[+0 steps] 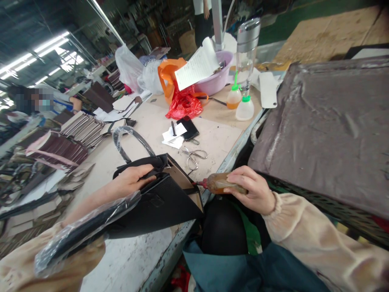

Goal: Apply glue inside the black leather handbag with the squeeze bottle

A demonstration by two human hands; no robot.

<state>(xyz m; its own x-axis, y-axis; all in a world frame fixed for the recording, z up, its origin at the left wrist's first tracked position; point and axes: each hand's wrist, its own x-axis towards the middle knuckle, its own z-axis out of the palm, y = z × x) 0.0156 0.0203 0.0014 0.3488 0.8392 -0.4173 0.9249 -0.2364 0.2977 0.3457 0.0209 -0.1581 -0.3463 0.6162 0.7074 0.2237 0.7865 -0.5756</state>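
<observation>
A black handbag (pixel 158 200) lies on its side at the near edge of the worktable (pixel 133 259), its handles wrapped in clear plastic. My left hand (pixel 133 180) grips the bag's top edge with fingers curled into the opening. My right hand (pixel 253 188) is closed around a small amber glue bottle (pixel 220 183). The bottle's red nozzle (pixel 202 183) points left at the tan lining inside the bag's open end.
Scissors (pixel 194 157), a black phone (pixel 189 127) and paper slips lie mid-table. Two squeeze bottles (pixel 240 103), a tall clear flask (pixel 246 48), a purple basin (pixel 217 79) and red and orange bags stand farther back. Stacks of brown panels (pixel 60 146) fill the left. A dark cloth-covered surface (pixel 328 121) is on the right. Another person sits far left.
</observation>
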